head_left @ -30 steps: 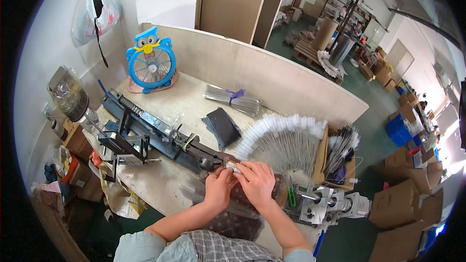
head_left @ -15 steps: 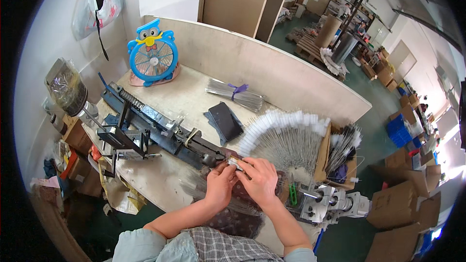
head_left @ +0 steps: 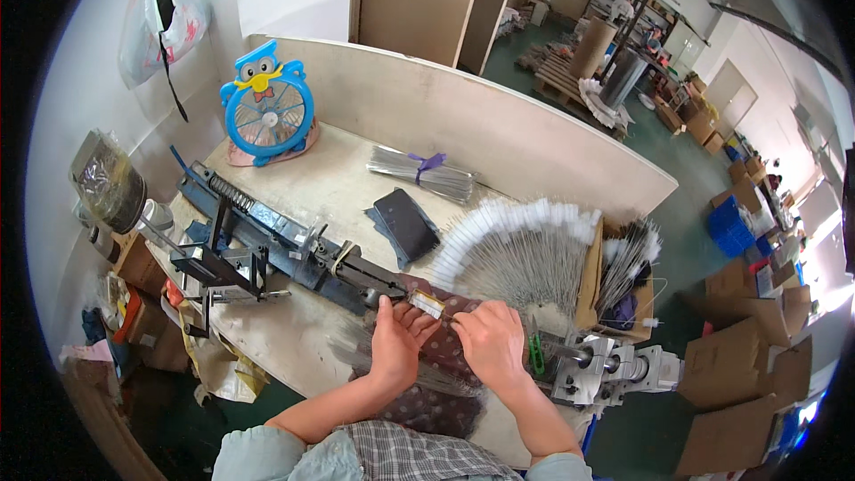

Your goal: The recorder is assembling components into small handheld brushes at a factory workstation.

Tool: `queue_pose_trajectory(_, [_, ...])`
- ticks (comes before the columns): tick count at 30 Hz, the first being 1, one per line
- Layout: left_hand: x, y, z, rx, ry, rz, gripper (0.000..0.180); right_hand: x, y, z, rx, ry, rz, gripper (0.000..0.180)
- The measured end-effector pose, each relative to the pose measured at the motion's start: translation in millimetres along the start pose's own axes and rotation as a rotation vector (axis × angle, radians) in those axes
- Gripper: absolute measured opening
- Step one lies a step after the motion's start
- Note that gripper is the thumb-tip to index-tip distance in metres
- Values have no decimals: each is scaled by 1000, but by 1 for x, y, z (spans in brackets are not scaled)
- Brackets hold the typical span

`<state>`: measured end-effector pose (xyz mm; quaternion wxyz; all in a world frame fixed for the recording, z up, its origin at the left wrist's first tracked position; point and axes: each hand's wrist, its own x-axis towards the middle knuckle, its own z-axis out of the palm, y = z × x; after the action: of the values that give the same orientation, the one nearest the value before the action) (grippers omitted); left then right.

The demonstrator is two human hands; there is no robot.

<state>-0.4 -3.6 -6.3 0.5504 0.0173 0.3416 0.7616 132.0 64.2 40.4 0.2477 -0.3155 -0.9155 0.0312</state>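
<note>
My left hand (head_left: pixel 398 341) is raised over the dark spotted cloth (head_left: pixel 450 352), its thumb apart and its fingers loosely bent, with no grip on anything. Just beyond its fingertips is a small white piece (head_left: pixel 427 305) with a yellowish-brown edge. On the other side of that piece, my right hand (head_left: pixel 492 340) has thumb and fingers pinched together. What the pinch holds is too small to make out. Left of the hands, a long dark metal jig (head_left: pixel 312 249) ends in a rounded knob near my left thumb. Green-handled snips (head_left: pixel 535 354) lie right of my right hand.
White-tipped wire brushes (head_left: pixel 517 249) fan out beyond my hands, beside a cardboard box (head_left: pixel 589 298) with more. A tied wire bundle (head_left: pixel 423 174), a dark phone (head_left: pixel 405 223) and a blue fan (head_left: pixel 269 111) are farther back. A metal clamp device (head_left: pixel 614 372) is at the right edge.
My hands were together on the small white piece. They have since moved apart: the left hand has opened and the right has shifted right, leaving the piece showing between them.
</note>
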Motion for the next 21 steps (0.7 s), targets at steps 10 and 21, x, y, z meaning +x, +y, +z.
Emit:
queue_pose_trajectory(10, [-14,9,-3,293,-31,-107,67,-4,1,-21,150,101,69,19])
queue_pose_trajectory(21, [-17,111,-186,42,546,196,30,-101,11,21,297,-135,225,16])
